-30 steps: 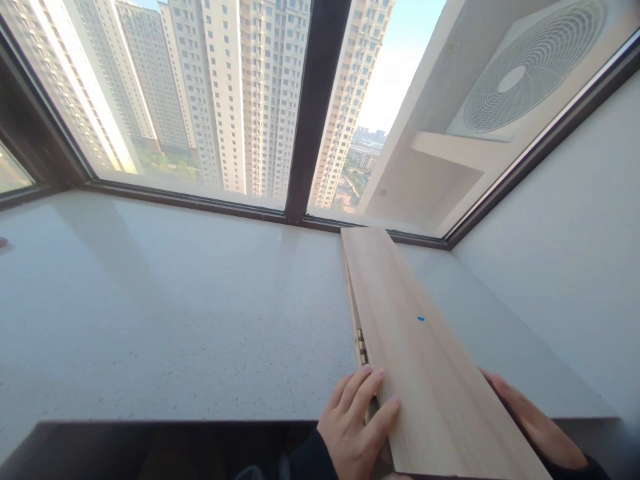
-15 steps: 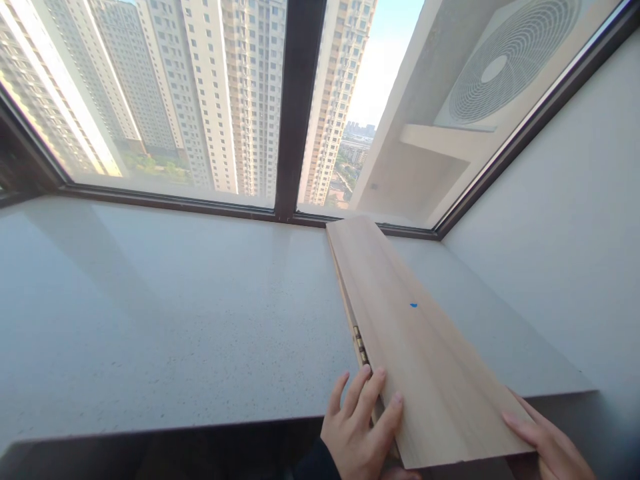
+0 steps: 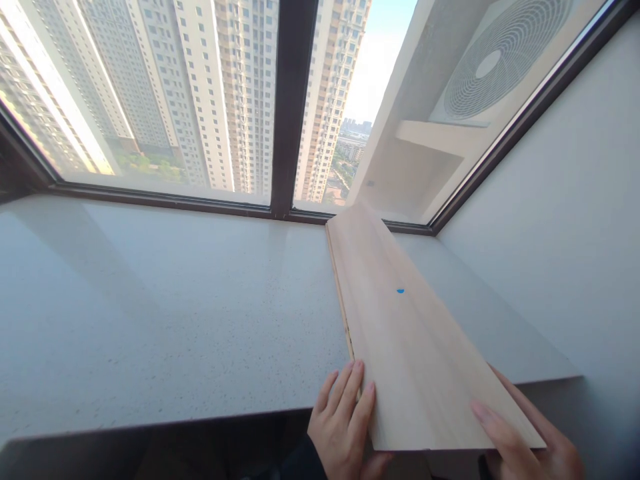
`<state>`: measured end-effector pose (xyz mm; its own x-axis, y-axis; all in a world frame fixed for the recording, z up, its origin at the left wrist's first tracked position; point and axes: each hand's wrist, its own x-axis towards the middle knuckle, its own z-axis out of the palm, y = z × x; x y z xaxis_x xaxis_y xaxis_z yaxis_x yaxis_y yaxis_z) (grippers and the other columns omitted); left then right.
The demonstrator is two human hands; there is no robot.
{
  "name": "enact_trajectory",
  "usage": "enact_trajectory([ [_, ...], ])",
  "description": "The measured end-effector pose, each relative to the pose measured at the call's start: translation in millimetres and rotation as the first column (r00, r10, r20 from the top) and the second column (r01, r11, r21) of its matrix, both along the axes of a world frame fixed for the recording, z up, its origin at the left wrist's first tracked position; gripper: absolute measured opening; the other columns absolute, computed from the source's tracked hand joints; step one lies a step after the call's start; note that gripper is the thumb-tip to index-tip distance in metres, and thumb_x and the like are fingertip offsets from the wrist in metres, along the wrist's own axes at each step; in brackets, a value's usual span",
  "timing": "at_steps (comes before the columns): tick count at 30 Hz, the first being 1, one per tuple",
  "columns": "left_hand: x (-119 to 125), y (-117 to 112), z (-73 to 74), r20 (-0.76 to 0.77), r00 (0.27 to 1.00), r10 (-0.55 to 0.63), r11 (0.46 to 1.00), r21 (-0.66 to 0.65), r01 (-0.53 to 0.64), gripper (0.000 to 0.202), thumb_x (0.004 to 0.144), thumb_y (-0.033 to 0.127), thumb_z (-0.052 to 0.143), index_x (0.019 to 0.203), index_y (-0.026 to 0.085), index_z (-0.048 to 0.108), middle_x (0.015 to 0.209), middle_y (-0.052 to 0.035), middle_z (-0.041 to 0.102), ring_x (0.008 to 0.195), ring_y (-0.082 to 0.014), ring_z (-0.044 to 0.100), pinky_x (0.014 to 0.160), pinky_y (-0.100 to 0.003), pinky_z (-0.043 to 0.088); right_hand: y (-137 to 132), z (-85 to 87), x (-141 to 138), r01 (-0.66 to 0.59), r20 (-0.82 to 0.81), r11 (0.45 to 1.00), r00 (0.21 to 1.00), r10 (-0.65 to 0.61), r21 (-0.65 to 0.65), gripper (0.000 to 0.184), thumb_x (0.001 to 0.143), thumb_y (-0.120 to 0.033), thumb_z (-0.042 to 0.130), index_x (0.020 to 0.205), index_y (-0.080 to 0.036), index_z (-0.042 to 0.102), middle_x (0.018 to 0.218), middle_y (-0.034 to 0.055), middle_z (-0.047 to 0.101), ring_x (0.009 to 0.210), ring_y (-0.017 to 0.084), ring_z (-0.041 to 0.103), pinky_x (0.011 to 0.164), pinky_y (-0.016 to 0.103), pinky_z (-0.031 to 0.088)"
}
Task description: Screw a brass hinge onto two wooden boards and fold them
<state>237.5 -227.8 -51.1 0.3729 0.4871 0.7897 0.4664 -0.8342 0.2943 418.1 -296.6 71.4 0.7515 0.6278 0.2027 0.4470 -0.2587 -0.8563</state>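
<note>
A long pale wooden board [image 3: 395, 333] with a small blue mark on its face reaches from the near edge of the counter to the window frame. Along its left side runs the thin edge of a second wooden layer, with a bit of hinge hardly visible near my fingers. My left hand [image 3: 345, 413] grips this left edge close to the near end, fingertips pressed on the side. At the near right corner my right hand [image 3: 525, 427] holds the board, thumb on top and fingers hidden beneath. The board's right side sits tilted up.
The white speckled counter [image 3: 175, 313] spreads to the left, its front edge above a dark space. A dark-framed window [image 3: 295, 120] stands behind, and a white wall [image 3: 565, 200] bounds the right side. Outside are tall buildings and an air-conditioner unit [image 3: 495, 63].
The board's right side has risen, and the gap along its left edge has narrowed, hiding most of the hinge. My right hand's thumb has shifted further onto the top face.
</note>
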Motion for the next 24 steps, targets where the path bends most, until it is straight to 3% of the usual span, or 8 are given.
enact_trajectory([
  [5,-6,1,21.1,-0.050,0.997,-0.061,0.989,-0.135,0.053,0.070,0.075,0.040,0.058,0.133,0.005,0.043,0.145,-0.0237,0.041,0.140,-0.0355,0.032,0.103,-0.053,0.043,8,-4.1,-14,-0.051,0.054,0.995,0.997,0.046,0.089,0.051,0.077,-0.048,0.064,0.116,-0.014,0.064,0.118,0.0113,0.067,0.114,0.038,0.058,0.104,0.045,0.044],
  [9,4,7,57.9,-0.107,0.982,-0.157,0.956,-0.268,0.123,0.089,0.070,0.054,0.066,0.140,0.008,0.037,0.150,-0.0258,0.031,0.139,-0.0432,0.031,0.101,-0.060,0.044,10,-5.8,-27,-0.131,0.199,0.988,0.973,0.113,0.079,0.051,0.079,-0.049,0.063,0.115,-0.014,0.066,0.113,0.0095,0.071,0.105,0.035,0.065,0.088,0.034,0.054],
  [12,5,12,73.7,-0.155,0.967,-0.204,0.937,-0.315,0.147,0.092,0.072,0.047,0.067,0.147,0.011,0.028,0.155,-0.0254,0.022,0.141,-0.0451,0.024,0.104,-0.060,0.041,8,-9.1,-36,-0.184,0.242,0.981,0.957,0.163,0.066,0.058,0.078,-0.053,0.066,0.121,-0.014,0.063,0.113,0.0110,0.070,0.102,0.036,0.066,0.082,0.036,0.056],
  [14,0,15,75.0,-0.123,0.972,-0.201,0.943,-0.294,0.158,0.087,0.077,0.041,0.063,0.150,0.014,0.024,0.156,-0.0229,0.020,0.142,-0.0432,0.022,0.105,-0.060,0.040,7,-13.5,-39,-0.308,0.209,0.942,0.938,0.277,0.131,0.068,0.080,-0.063,0.060,0.127,-0.015,0.060,0.119,0.0124,0.068,0.106,0.038,0.064,0.084,0.039,0.056],
  [16,-9,16,72.6,-0.056,0.979,-0.197,0.948,-0.265,0.176,0.080,0.082,0.036,0.058,0.151,0.015,0.023,0.157,-0.0199,0.021,0.143,-0.0404,0.022,0.106,-0.059,0.039,10,-19.2,-37,-0.475,0.156,0.849,0.879,0.450,0.232,0.072,0.086,-0.072,0.042,0.132,-0.018,0.056,0.126,0.0124,0.064,0.113,0.038,0.061,0.089,0.043,0.054],
  [18,-17,17,70.2,0.006,0.981,-0.194,0.950,-0.249,0.189,0.075,0.085,0.034,0.055,0.151,0.016,0.024,0.156,-0.0186,0.023,0.143,-0.0384,0.024,0.106,-0.058,0.039,20,-25.1,-32,-0.558,0.143,0.793,0.830,0.540,0.243,0.063,0.095,-0.063,0.028,0.134,-0.022,0.054,0.131,0.0112,0.061,0.118,0.035,0.058,0.095,0.046,0.051],
  [21,-26,20,69.2,0.051,0.979,-0.195,0.952,-0.232,0.202,0.068,0.090,0.035,0.051,0.150,0.016,0.026,0.155,-0.0186,0.027,0.142,-0.0367,0.028,0.106,-0.055,0.041,44,-31.0,-21,-0.533,0.362,0.845,0.781,0.509,-0.040,0.050,0.094,-0.041,0.042,0.138,-0.019,0.046,0.135,0.0143,0.056,0.121,0.032,0.055,0.098,0.048,0.049],
  [24,-31,23,69.3,0.064,0.974,-0.216,0.953,-0.203,0.224,0.064,0.093,0.041,0.048,0.148,0.015,0.030,0.153,-0.0200,0.031,0.141,-0.0365,0.030,0.106,-0.055,0.041,67,-30.5,-17,-0.538,0.533,0.788,0.590,0.606,-0.301,0.058,0.087,-0.033,0.047,0.143,-0.016,0.040,0.138,0.0168,0.052,0.127,0.033,0.048,0.104,0.051,0.043],
])
